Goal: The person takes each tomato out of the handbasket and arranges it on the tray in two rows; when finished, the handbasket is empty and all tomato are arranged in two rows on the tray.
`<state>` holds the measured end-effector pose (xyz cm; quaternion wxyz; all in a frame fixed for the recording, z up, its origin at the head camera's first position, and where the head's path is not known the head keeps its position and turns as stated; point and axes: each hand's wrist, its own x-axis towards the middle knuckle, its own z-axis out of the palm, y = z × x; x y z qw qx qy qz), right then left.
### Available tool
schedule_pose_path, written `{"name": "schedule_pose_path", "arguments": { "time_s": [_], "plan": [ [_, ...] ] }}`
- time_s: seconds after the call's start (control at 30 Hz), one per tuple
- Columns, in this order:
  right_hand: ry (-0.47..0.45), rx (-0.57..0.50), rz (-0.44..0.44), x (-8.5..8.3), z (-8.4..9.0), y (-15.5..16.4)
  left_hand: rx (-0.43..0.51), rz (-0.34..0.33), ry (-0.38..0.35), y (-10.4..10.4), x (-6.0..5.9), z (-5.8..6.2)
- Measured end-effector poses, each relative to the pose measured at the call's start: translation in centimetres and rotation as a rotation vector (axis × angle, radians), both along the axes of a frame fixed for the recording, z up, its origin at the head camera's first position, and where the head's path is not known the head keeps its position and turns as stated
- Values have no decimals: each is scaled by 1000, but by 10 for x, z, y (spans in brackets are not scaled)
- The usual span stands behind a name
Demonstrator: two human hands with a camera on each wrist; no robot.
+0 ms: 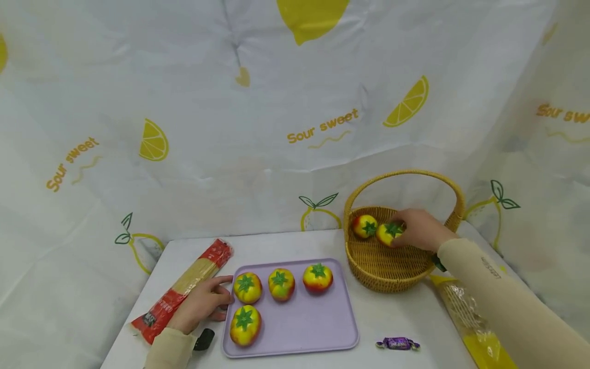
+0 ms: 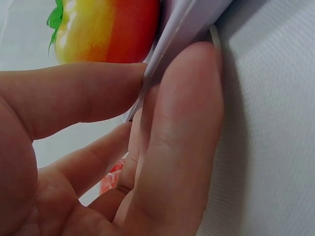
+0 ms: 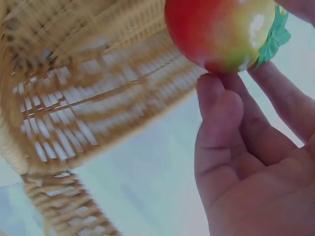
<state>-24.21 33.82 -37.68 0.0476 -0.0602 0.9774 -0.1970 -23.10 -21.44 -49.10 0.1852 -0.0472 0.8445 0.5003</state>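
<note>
In the head view, my right hand (image 1: 421, 230) is inside the wicker basket (image 1: 392, 264). It grips a red-and-yellow toy persimmon (image 3: 221, 32) with a green leafy top, fingertips round its sides. Another toy persimmon (image 1: 364, 226) lies just left of it in the basket. My left hand (image 1: 203, 302) is at the left edge of the lilac tray (image 1: 304, 328). Its fingers pinch the rim, one fingertip (image 2: 189, 73) tucked against the outer underside. Several toy persimmons stand on the tray, three along its far side and one (image 1: 245, 325) at the near left.
A red-ended pack of noodles (image 1: 198, 277) lies under and beyond my left hand. A purple-wrapped candy (image 1: 398, 344) lies right of the tray's near corner. Beneath my right forearm is a yellow clear-windowed packet (image 1: 470, 318). A lemon-print sheet (image 1: 230, 195) hangs behind the table.
</note>
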Motion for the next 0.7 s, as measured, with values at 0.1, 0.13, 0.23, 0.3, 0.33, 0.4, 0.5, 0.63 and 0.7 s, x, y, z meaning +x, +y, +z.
{"name": "schedule_pose_path", "arguments": {
  "time_s": [0.1, 0.13, 0.23, 0.3, 0.33, 0.4, 0.5, 0.63, 0.7],
  "plan": [
    [43, -4, 36, 13, 4, -15, -14, 5, -6, -2, 0, -2],
    [60, -3, 51, 18, 7, -21, -18, 6, -8, -3, 0, -2],
    [114, -6, 76, 33, 13, -38, -28, 5, -5, -4, -1, -3],
    [144, -10, 96, 43, 16, -51, -26, 6, -5, -4, -2, -4],
    [154, -17, 100, 48, 17, -57, -25, 6, -6, -4, -2, -4],
    [165, -34, 108, 56, 17, -71, -21, 5, -5, -5, -2, -4],
    [170, -79, 108, 66, 14, -91, -17, 6, -5, -5, -2, -3],
    [192, -135, 129, 73, 3, -118, -15, 0, 0, -3, 0, -1],
    [187, -157, 141, 76, -2, -131, -16, -4, 1, -2, 1, 0]
  ]
}}
